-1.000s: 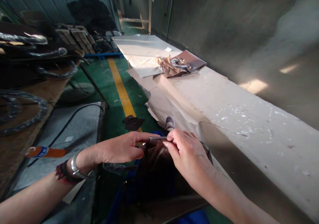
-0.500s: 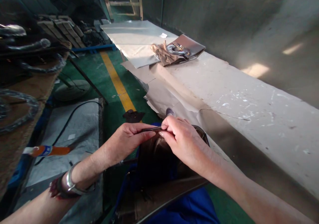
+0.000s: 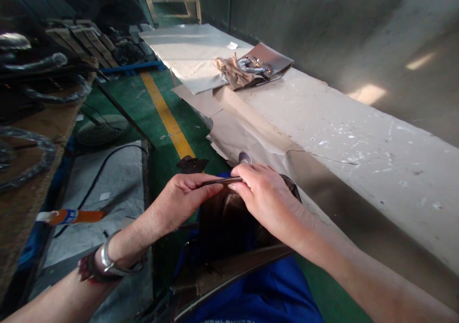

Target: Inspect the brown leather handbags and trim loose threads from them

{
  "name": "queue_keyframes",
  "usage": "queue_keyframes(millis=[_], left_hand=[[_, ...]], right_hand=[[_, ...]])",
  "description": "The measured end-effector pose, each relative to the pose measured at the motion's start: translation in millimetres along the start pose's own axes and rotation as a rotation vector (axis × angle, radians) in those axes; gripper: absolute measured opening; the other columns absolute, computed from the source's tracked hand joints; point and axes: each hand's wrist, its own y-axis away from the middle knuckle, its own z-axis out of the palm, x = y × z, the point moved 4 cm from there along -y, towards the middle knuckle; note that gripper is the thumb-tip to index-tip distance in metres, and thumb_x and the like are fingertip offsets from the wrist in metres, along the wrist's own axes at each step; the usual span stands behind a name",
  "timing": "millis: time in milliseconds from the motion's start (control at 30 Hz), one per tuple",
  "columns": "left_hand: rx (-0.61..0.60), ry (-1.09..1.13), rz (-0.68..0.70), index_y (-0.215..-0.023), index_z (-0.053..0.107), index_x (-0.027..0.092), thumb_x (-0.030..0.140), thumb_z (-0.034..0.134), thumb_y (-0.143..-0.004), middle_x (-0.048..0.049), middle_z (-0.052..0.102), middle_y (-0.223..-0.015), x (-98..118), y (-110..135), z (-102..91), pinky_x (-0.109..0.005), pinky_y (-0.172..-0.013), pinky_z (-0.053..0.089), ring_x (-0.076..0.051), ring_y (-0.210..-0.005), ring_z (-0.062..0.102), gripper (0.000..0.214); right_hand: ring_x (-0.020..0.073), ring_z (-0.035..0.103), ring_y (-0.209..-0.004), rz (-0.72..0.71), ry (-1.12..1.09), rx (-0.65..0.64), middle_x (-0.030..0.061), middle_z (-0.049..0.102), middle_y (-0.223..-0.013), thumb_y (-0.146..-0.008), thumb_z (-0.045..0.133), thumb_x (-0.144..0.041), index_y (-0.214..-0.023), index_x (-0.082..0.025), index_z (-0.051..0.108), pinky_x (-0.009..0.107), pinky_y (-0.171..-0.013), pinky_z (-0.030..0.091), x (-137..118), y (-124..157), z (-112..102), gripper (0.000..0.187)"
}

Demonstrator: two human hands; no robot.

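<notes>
A dark brown bag (image 3: 224, 213) stands open over my lap, its mouth facing up and its near edge lower in view. My left hand (image 3: 182, 194) pinches the far rim of the bag between thumb and fingers. Close beside it, my right hand (image 3: 261, 189) pinches the same rim, thumb on the near side. A short length of dark edge shows between the two thumbs. The bag's bottom is hidden in shadow, and the far side of the rim is covered by my fingers.
At right runs a long pale worktable (image 3: 358, 131) with torn paper (image 3: 236, 131) at its edge. A brown leather piece with wrapped handles (image 3: 274, 60) lies on it. Left are a bench with plastic-wrapped handles (image 3: 43, 155) and an orange drink bottle (image 3: 77, 217).
My hands stay on the rim. The right fingers have shifted slightly, and more of the rim shows between my thumbs. The view has tilted a little.
</notes>
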Motion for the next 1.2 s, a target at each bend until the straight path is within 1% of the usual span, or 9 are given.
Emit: queue_keyframes(millis=[33,100,267,533,633,700,767,933,1200], left_hand=[[0.002,0.007,0.001,-0.098,0.07,0.019,0.037,0.062,-0.077,-0.0007,0.072,-0.093,-1,1,-0.5,-0.03,-0.083,0.05,-0.021,-0.09,0.064,0.029],[0.012,0.019,0.006,-0.098,0.07,0.019,0.037,0.062,-0.077,-0.0011,0.072,-0.095,-3,4,-1.6,-0.029,-0.084,0.05,-0.021,-0.091,0.064,0.029],[0.025,-0.067,0.023,-0.1,0.069,0.018,0.04,0.059,-0.078,-0.0014,0.072,-0.096,-4,11,-6.0,-0.027,-0.083,0.049,-0.021,-0.091,0.063,0.033],[-0.129,-0.35,0.14,-0.109,0.066,0.022,0.04,0.052,-0.082,0.001,0.07,-0.1,7,0,-7.1,-0.027,-0.085,0.047,-0.021,-0.095,0.062,0.035],[-0.108,-0.379,0.158,-0.11,0.065,0.023,0.039,0.049,-0.084,0.0014,0.071,-0.096,5,-4,-8.0,-0.026,-0.083,0.047,-0.02,-0.092,0.062,0.034],[-0.068,-0.404,0.17,-0.106,0.066,0.022,0.038,0.048,-0.085,0.0007,0.071,-0.098,4,-4,-9.4,-0.025,-0.081,0.047,-0.02,-0.092,0.062,0.032],[-0.036,-0.433,0.175,-0.103,0.068,0.022,0.039,0.048,-0.085,0.0004,0.071,-0.098,3,0,-9.8,-0.024,-0.079,0.047,-0.019,-0.09,0.063,0.031],[0.03,-0.436,0.199,-0.1,0.069,0.021,0.039,0.048,-0.085,-0.0007,0.071,-0.098,4,9,-7.4,-0.025,-0.079,0.049,-0.02,-0.091,0.063,0.032],[0.02,-0.426,0.202,-0.098,0.069,0.018,0.04,0.05,-0.084,-0.002,0.071,-0.098,7,8,-3.6,-0.025,-0.079,0.049,-0.021,-0.091,0.064,0.032]], right_hand=[[0.0177,0.055,-0.078,-0.008,0.006,-0.028,0.0029,0.061,-0.077,-0.083,0.06,-0.018,-0.082,-0.017,0.059,0.03,-0.073,0.038,-1,-2,0,0.001],[0.0166,0.054,-0.076,-0.023,-0.008,-0.071,0.0018,0.061,-0.073,-0.083,0.06,-0.018,-0.075,-0.017,0.06,0.029,-0.072,0.038,-4,-5,-2,0.008],[0.0141,0.054,-0.076,-0.052,-0.096,-0.151,0.0013,0.062,-0.073,-0.082,0.062,-0.014,-0.074,-0.016,0.061,0.026,-0.071,0.037,-9,-12,-1,0.008],[0.0149,0.055,-0.076,-0.109,-0.083,-0.133,0.0022,0.062,-0.073,-0.082,0.06,-0.012,-0.071,-0.014,0.059,0.026,-0.07,0.038,-14,-14,3,0.012],[0.0151,0.058,-0.078,-0.058,-0.164,-0.111,0.0033,0.064,-0.078,-0.086,0.055,-0.013,-0.084,-0.015,0.059,0.026,-0.071,0.04,-9,-8,0,0.005],[0.0151,0.06,-0.078,-0.014,-0.213,-0.078,0.0027,0.064,-0.08,-0.084,0.055,-0.012,-0.1,-0.016,0.055,0.027,-0.072,0.042,-4,-1,-4,0.016],[0.0155,0.06,-0.077,0.001,-0.201,-0.027,0.001,0.063,-0.078,-0.08,0.061,-0.013,-0.107,-0.016,0.051,0.028,-0.073,0.043,0,7,-8,0.029],[0.0161,0.056,-0.075,-0.054,-0.023,0.008,0.0005,0.06,-0.074,-0.081,0.061,-0.018,-0.078,-0.019,0.052,0.029,-0.074,0.041,3,17,-11,0.01],[0.0134,0.052,-0.069,0.0,-0.042,0.03,-0.001,0.055,-0.067,-0.083,0.059,-0.015,-0.067,-0.018,0.049,0.025,-0.068,0.036,6,13,-9,0.018]])
